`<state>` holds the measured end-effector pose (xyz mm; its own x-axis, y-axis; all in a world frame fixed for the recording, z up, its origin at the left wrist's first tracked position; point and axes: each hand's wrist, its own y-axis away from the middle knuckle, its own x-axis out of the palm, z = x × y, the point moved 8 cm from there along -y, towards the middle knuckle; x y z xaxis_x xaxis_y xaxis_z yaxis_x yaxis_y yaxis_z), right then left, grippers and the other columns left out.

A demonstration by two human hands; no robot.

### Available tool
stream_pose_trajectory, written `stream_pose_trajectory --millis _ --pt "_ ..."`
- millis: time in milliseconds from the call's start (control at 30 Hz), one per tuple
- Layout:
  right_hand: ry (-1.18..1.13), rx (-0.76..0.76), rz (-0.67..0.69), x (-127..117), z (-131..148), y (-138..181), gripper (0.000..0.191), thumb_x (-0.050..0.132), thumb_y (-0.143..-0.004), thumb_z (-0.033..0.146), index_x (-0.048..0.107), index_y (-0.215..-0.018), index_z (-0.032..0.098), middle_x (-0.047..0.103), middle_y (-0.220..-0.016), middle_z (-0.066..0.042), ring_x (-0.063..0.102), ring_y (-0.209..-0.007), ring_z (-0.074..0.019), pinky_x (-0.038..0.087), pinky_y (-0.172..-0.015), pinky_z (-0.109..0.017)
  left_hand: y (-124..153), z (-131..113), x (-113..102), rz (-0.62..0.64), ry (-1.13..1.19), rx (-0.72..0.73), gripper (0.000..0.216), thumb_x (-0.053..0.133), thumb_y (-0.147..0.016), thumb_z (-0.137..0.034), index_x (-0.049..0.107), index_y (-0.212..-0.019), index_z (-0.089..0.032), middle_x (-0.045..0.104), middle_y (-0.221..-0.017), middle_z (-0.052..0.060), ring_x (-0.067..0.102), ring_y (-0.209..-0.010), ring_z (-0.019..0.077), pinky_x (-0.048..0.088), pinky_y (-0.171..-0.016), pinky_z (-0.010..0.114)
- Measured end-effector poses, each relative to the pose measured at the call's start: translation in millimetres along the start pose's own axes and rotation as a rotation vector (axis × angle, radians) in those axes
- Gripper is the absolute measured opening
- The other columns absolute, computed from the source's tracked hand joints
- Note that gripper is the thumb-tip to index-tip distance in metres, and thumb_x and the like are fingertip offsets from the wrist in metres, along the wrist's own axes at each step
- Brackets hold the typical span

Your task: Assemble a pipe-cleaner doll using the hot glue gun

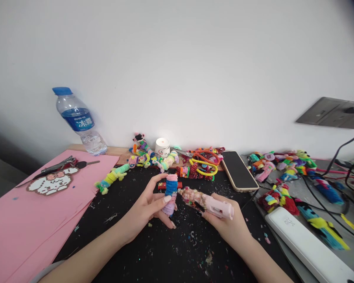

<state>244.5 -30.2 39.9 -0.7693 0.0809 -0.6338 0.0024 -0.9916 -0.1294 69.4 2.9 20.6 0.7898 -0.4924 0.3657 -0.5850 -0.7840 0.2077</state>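
My left hand [146, 208] is closed around a coiled pipe-cleaner piece [171, 188] in pink, blue and purple, held upright between thumb and fingers. My right hand [231, 228] grips a pale pink glue gun [218, 206], its front crusted with coloured fuzz. The gun's nozzle points left at the piece, very close to its right side; whether they touch I cannot tell. Behind the piece, partly hidden, lies a small red object [162, 186]. A yellow and green pipe-cleaner figure [113, 177] lies to the left of my hands.
A black mat [171, 263] with scraps lies beneath my hands. Pink paper [14, 236] and a water bottle [78, 118] are left. Scissors [208, 169], a white candle [162, 147] and a phone [240, 171] stand along the back. Right are a white power bank [306, 243] and cables.
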Motion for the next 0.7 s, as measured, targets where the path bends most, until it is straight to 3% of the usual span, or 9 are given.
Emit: stream_pose_trajectory --millis 467,700 --pt "-0.035 -0.001 0.059 4.4 3.6 0.8 0.021 0.060 -0.068 0.022 0.042 -0.058 0.019 0.040 -0.054 0.005 0.038 -0.048 -0.0091 0.029 -0.046 -0.021 -0.8 3.0 -1.7 0.009 0.042 -0.011 0.066 0.055 -0.083 -0.033 0.015 -0.135 -0.032 0.067 -0.078 0.001 0.066 -0.048 0.0162 0.052 -0.057 0.030" --pt "-0.043 -0.007 0.000 -0.2 3.7 -0.5 0.024 0.061 -0.068 0.024 0.041 -0.056 0.019 0.041 -0.051 0.006 0.038 -0.046 -0.0088 0.030 -0.043 -0.020 -1.1 2.4 -3.6 -0.009 0.049 -0.015 0.067 0.056 -0.082 -0.034 0.015 -0.136 -0.032 0.068 -0.079 0.002 0.066 -0.048 0.0154 0.052 -0.057 0.030"
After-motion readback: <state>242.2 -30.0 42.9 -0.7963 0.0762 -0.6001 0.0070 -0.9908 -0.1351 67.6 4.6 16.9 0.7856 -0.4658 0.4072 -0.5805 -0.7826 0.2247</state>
